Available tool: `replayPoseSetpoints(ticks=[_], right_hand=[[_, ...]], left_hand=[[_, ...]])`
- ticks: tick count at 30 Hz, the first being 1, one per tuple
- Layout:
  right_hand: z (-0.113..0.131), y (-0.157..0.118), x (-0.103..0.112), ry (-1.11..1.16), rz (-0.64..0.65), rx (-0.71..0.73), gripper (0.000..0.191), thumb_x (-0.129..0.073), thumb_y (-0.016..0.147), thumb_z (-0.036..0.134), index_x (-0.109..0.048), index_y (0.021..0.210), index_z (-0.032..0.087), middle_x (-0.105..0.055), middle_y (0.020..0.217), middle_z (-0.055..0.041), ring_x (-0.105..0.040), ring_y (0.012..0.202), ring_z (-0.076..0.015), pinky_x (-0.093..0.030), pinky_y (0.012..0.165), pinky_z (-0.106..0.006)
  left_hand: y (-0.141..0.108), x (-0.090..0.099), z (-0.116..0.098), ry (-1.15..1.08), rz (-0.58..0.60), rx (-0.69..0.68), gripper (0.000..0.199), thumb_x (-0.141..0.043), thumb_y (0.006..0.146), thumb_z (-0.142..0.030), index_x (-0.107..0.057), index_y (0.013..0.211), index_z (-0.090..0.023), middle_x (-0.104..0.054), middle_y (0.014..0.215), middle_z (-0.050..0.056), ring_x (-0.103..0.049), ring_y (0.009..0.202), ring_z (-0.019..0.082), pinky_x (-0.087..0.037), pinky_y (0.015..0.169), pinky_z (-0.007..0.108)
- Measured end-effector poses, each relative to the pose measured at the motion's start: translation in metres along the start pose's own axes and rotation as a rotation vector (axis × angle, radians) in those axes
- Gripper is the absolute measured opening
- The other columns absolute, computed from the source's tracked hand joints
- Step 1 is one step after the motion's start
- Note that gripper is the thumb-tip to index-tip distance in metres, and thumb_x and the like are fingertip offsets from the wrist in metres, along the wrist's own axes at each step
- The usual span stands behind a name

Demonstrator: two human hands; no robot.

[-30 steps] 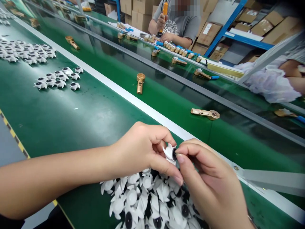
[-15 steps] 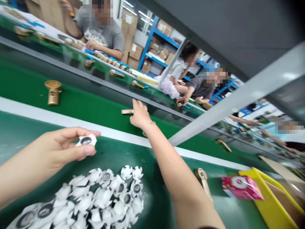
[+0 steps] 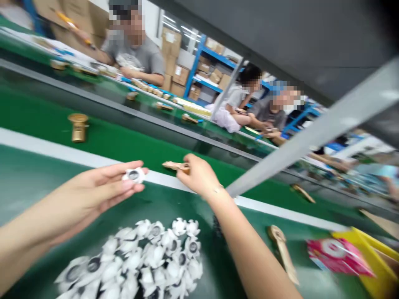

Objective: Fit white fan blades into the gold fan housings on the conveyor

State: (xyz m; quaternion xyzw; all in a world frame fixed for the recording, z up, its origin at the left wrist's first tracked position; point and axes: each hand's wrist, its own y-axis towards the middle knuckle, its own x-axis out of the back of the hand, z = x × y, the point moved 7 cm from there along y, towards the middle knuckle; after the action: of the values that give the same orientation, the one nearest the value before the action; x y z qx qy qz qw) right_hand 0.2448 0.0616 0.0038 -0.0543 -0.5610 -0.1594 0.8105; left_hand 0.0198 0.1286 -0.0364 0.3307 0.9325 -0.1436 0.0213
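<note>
My left hand (image 3: 93,189) pinches a small white fan blade (image 3: 135,175) with a dark ring at its centre, above the near edge of the green belt. To its right, my right hand (image 3: 201,176) is closed around one end of a gold handheld fan body (image 3: 174,165), whose narrow end points left. The fingertips of that hand are partly hidden. Below both hands lies a heap of white fan blades (image 3: 156,249) on the green table (image 3: 40,182). Another gold fan body (image 3: 78,128) rests on the belt (image 3: 124,137) at the left.
A slanted white post (image 3: 311,137) stands right of my right forearm. On the table at right are a gold fan handle (image 3: 283,253), a pink packet (image 3: 336,255) and a yellow bin (image 3: 380,282). Several co-workers sit across the belt, one in a grey shirt (image 3: 152,62).
My right hand has drawn back toward me, bringing the gold fan body with it to the belt's near side. My left hand has shifted right with the white fan blade. The view has shifted slightly.
</note>
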Motion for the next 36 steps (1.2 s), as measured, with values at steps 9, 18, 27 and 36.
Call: replayPoseSetpoints(ticks=[9, 18, 27, 36], right_hand=[[0.032, -0.067, 0.005, 0.659, -0.048, 0.21, 0.043, -0.077, 0.079, 0.032, -0.058, 0.117, 0.027, -0.07, 0.117, -0.0059, -0.071, 0.1, -0.0193, -0.059, 0.09, -0.03], [0.041, -0.072, -0.008, 0.691, 0.076, 0.247, 0.055, -0.071, 0.087, 0.03, -0.051, 0.138, 0.038, -0.066, 0.131, -0.0027, -0.07, 0.109, -0.0214, -0.06, 0.091, -0.031], [0.037, -0.07, -0.011, 0.541, 0.101, 0.313, 0.051, -0.069, 0.089, 0.035, -0.053, 0.138, 0.038, -0.069, 0.127, 0.0002, -0.072, 0.103, -0.0192, -0.059, 0.088, -0.023], [0.064, -0.083, 0.008, 0.101, -0.1, 0.649, 0.05, -0.063, 0.091, 0.024, -0.053, 0.14, 0.031, -0.066, 0.131, -0.0029, -0.07, 0.107, -0.0212, -0.058, 0.094, -0.029]], left_hand=[[-0.021, -0.024, -0.024, 0.041, 0.113, -0.3, 0.038, -0.085, 0.069, -0.016, -0.075, 0.106, -0.019, -0.075, 0.094, 0.002, -0.072, 0.078, 0.011, -0.059, 0.071, 0.016], [-0.042, -0.03, -0.049, 0.609, 0.04, -0.848, 0.041, -0.083, 0.073, -0.021, -0.075, 0.112, -0.011, -0.074, 0.096, 0.008, -0.068, 0.081, 0.013, -0.058, 0.074, 0.023], [-0.047, -0.031, -0.051, 0.664, 0.002, -0.885, 0.034, -0.085, 0.07, -0.025, -0.077, 0.099, -0.009, -0.074, 0.084, 0.005, -0.068, 0.076, 0.013, -0.054, 0.067, 0.02], [-0.038, -0.03, -0.027, 0.312, 0.107, -0.525, 0.025, -0.087, 0.065, -0.02, -0.078, 0.088, -0.018, -0.067, 0.074, -0.002, -0.069, 0.069, 0.014, -0.059, 0.066, 0.024]])
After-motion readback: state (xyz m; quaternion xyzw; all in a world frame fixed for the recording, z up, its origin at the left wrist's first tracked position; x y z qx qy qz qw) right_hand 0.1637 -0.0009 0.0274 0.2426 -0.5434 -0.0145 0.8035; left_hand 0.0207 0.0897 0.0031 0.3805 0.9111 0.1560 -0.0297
